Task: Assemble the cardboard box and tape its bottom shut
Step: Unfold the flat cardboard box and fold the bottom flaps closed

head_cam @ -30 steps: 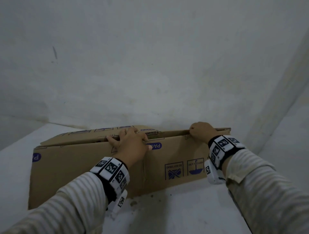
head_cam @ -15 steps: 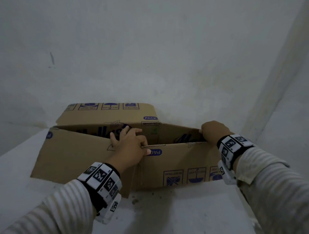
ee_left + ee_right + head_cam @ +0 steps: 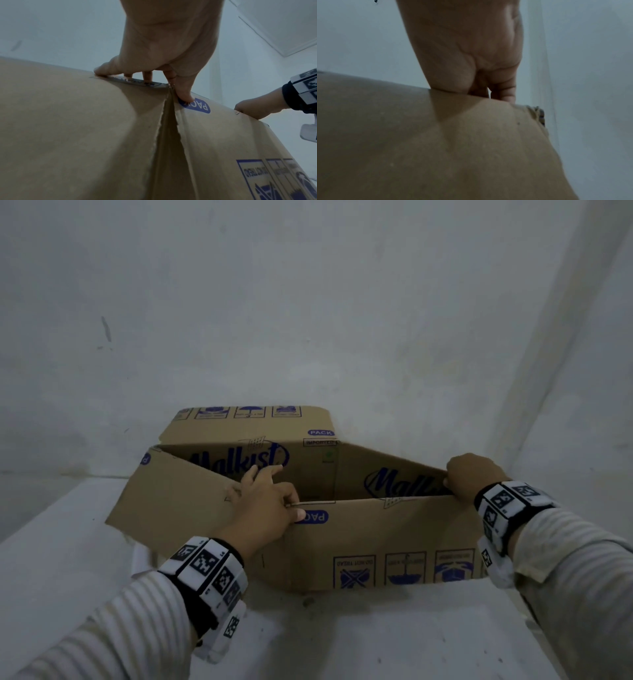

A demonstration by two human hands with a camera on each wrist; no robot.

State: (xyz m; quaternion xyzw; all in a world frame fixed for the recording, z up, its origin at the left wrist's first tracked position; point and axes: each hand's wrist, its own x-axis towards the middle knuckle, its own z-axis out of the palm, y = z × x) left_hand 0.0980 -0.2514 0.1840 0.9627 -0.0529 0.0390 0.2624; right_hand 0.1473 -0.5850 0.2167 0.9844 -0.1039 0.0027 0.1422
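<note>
A brown cardboard box point(image 3: 376, 539) with blue print stands on the white floor, partly spread open, its near panel facing me. My left hand point(image 3: 267, 501) grips the top edge of the near panel at the slit between two flaps, thumb point(image 3: 184, 94) on the outside by the "PACK" label, fingers over the edge. My right hand point(image 3: 469, 474) grips the same top edge near the box's right corner; in the right wrist view its fingers point(image 3: 503, 92) curl over the cardboard point(image 3: 436, 142). The far panel point(image 3: 246, 426) stands against the wall. No tape is in view.
A white wall point(image 3: 308, 302) rises directly behind the box, and a second wall point(image 3: 599, 405) meets it at a corner on the right. White floor point(image 3: 376, 638) lies between me and the box, with a few dark specks.
The flattened box has been pulled open: the near panel came toward me while the far panel rose against the wall, showing the printed inside. Both hands kept their grip on the near edge.
</note>
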